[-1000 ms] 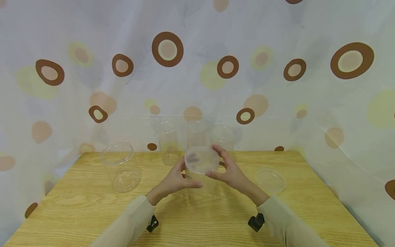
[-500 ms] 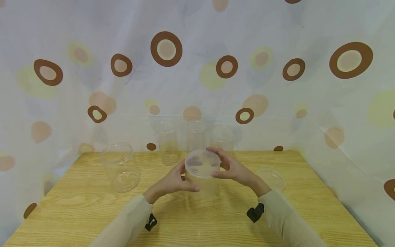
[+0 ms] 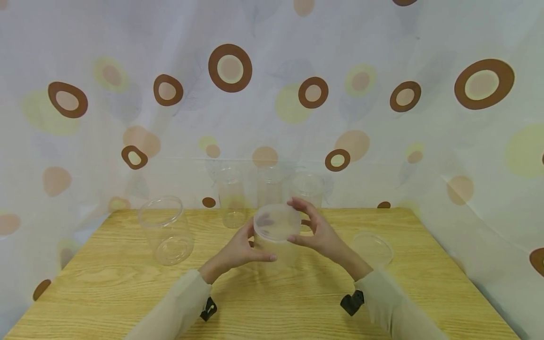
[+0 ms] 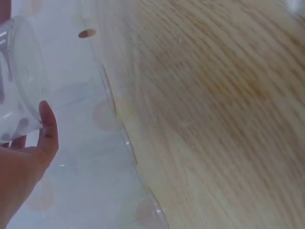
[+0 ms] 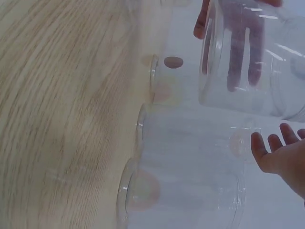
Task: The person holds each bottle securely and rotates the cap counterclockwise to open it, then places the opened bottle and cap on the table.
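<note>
Left hand (image 3: 240, 248) grips a clear round container (image 3: 282, 256), thumb on the near side, fingers showing through the wall in the right wrist view. Container is lid side up, held off the worktop (image 3: 272, 302), centred between its left and right edges. Frosted lid (image 3: 277, 222) sits on top.

Right hand (image 3: 320, 236) is wide, thumb and fingers spread at the lid's right side; right wrist view shows a gap between fingertips and container wall. Can't tell if the thumb touches the lid.

Rest: big clear tub (image 3: 166, 231) stands near the worktop's left edge, mouth up. Three more clear containers along the back edge: left one (image 3: 233, 196), middle one (image 3: 269, 186), right one (image 3: 308, 189). Clear round disc (image 3: 374, 249) lies toward the right edge. Circle-patterned sheet (image 3: 272, 61) behind.
</note>
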`<action>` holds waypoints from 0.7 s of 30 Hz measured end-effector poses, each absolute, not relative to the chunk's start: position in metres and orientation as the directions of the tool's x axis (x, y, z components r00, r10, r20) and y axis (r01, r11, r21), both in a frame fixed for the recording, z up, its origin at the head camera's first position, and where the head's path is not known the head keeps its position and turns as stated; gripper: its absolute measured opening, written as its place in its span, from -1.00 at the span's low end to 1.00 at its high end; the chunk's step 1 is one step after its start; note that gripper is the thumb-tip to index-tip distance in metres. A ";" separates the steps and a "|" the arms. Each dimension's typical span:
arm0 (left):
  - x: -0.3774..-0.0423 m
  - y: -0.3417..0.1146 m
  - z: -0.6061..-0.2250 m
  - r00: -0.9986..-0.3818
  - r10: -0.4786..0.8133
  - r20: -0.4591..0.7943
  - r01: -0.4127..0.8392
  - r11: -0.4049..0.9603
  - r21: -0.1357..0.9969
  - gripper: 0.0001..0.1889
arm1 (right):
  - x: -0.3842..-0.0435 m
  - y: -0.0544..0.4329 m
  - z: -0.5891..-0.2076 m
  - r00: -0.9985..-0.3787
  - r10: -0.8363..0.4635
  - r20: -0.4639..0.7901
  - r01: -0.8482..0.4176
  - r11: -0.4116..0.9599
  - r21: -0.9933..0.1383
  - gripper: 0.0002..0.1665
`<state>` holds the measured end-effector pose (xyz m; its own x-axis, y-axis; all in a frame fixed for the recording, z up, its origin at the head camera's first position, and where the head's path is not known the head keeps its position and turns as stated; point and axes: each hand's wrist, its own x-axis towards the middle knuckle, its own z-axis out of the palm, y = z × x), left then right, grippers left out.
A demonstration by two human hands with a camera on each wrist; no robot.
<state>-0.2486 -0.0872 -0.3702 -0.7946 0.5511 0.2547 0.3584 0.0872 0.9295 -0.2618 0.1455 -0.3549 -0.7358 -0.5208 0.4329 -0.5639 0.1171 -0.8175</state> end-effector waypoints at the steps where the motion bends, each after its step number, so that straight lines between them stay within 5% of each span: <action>1: -0.248 -0.087 -0.370 -0.802 0.540 0.256 0.358 0.091 0.929 -0.02 | -0.261 0.144 -0.356 -0.747 -0.496 0.443 -0.568 0.130 -0.812 -0.05; 12: -0.247 -0.083 -0.370 -0.831 0.495 0.255 0.343 0.095 0.934 -0.05 | -0.250 0.130 -0.359 -0.839 -0.369 0.400 -0.503 0.247 -0.828 0.00; 21: -0.251 -0.087 -0.372 -0.783 0.563 0.265 0.365 0.070 0.929 -0.02 | -0.257 0.141 -0.356 -0.790 -0.512 0.338 -0.484 0.183 -0.855 -0.08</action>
